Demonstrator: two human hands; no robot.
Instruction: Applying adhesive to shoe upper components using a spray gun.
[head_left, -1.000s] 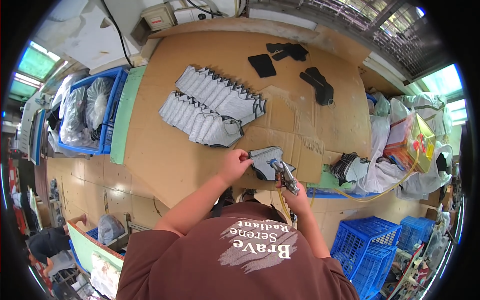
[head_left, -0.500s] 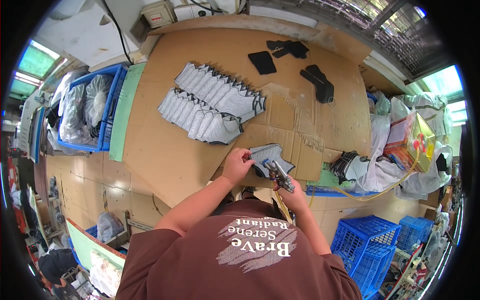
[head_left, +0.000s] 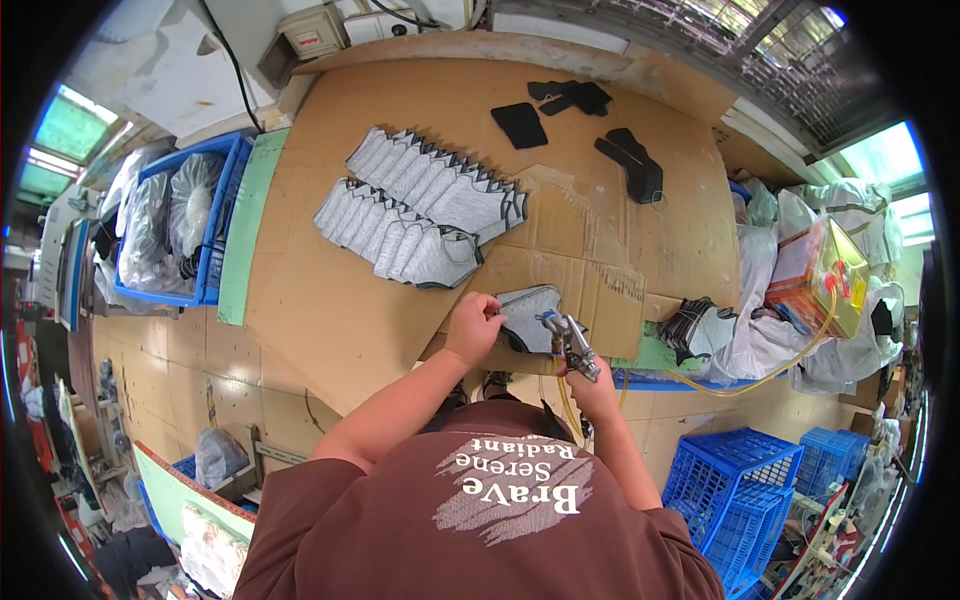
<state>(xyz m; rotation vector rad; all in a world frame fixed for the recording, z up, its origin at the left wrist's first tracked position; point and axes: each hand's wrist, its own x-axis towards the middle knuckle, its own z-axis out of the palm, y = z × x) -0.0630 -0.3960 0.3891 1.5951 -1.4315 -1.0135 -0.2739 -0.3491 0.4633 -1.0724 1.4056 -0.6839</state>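
Close to the near edge of the cardboard-covered table [head_left: 330, 310] lies a grey fabric piece [head_left: 525, 305] with dark edging. My left hand [head_left: 475, 328] is closed at its left edge, fingertips pinching it. In my right hand [head_left: 595, 393] is a metal spray gun [head_left: 574, 348], its nozzle over the right part of the piece and hiding some of it. A yellow hose hangs below the gun. Beyond my left hand, similar grey pieces lie fanned in two overlapping rows, a far row [head_left: 430, 180] and a nearer row [head_left: 400, 245].
Black fabric pieces [head_left: 632, 165] lie toward the back right. A dark-edged grey bundle [head_left: 697, 330] sits at the right edge, near white plastic bags and a rectangular can [head_left: 822, 272] with a hose. Blue crates stand at left [head_left: 238, 190] and lower right [head_left: 725, 465].
My right hand and the spray gun have shifted slightly right across the grey fabric piece, uncovering more of its middle. My left hand stays at the piece's left edge.
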